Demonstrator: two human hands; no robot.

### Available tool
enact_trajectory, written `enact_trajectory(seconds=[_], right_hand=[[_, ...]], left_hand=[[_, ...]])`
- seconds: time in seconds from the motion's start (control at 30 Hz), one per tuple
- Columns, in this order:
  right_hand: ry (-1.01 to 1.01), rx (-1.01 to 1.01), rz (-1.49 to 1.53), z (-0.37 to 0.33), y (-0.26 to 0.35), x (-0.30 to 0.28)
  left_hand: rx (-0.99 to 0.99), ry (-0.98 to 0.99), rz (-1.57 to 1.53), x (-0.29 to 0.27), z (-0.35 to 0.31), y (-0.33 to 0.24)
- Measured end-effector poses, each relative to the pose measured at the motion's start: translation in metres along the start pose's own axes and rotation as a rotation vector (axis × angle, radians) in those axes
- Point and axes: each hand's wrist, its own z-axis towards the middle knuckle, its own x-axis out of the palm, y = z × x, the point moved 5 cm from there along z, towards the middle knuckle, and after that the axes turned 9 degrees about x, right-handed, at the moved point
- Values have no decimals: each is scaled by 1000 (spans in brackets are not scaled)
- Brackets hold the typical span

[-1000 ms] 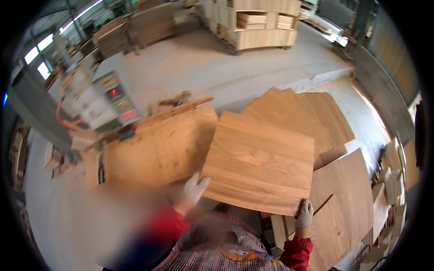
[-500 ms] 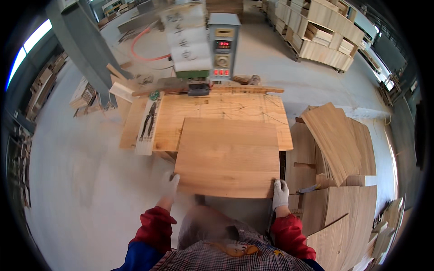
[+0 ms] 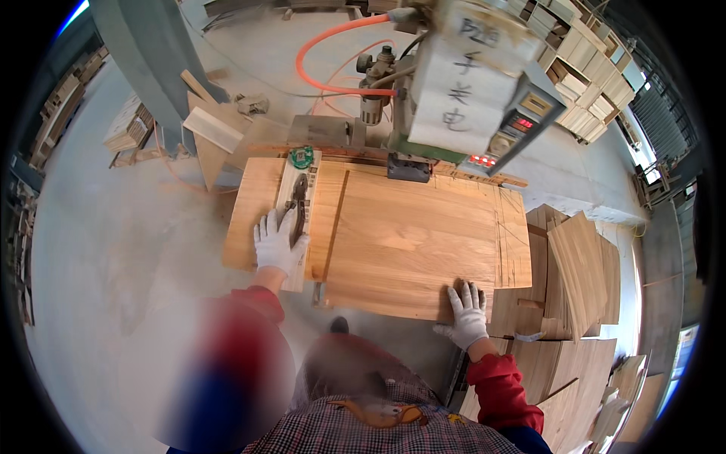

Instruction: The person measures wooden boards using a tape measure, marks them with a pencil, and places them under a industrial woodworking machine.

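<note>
A rectangular wooden board (image 3: pixel 412 242) lies flat on a pale wooden worktable (image 3: pixel 248 208). My right hand (image 3: pixel 464 316), in a white glove, rests open on the board near its front right corner, fingers spread. To the left, my gloved left hand (image 3: pixel 277 242) is open, its fingers at the handles of dark pliers (image 3: pixel 299 198). Whether it touches them I cannot tell. The pliers lie on a long pale strip (image 3: pixel 293 280) marked along its length. A round green object (image 3: pixel 302 157) sits at the strip's far end.
Behind the worktable stands a machine with a white-covered body (image 3: pixel 461 83), a black block (image 3: pixel 408 168) over the board's far edge, and a control box (image 3: pixel 522 121). An orange hose (image 3: pixel 310 53) loops beside it. Stacked wood panels (image 3: pixel 578 272) stand at the right, a grey column (image 3: pixel 140 68) at the left.
The board has gone further onto the worktable, toward the machine. My left hand has left the board's edge and reached the pliers. My right hand has opened onto the board. The view has turned.
</note>
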Motion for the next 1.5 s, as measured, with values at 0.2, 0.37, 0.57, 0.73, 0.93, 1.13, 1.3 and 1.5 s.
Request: enact_trajectory(seconds=[0.2, 0.37, 0.57, 0.73, 0.93, 1.13, 1.3, 1.5], right_hand=[[17, -143, -33, 36, 23, -6], [36, -217, -35, 65, 33, -20], [69, -215, -38, 75, 42, -28], [2, -253, -29, 83, 39, -34], [6, -122, 48, 86, 33, -35], [25, 412, 80, 71, -28, -33], [34, 341, 173, 76, -28, -18], [-1, 339, 174, 76, -26, -11]], left_hand=[[96, -92, -58, 26, 9, 17], [117, -94, -55, 25, 11, 13], [124, -74, 1, 25, 10, 18], [144, -97, 8, 26, 16, 6], [146, -112, 9, 25, 11, 14], [141, -98, 3, 25, 14, 9], [116, -82, 6, 24, 12, 12], [146, -124, 11, 26, 11, 13]])
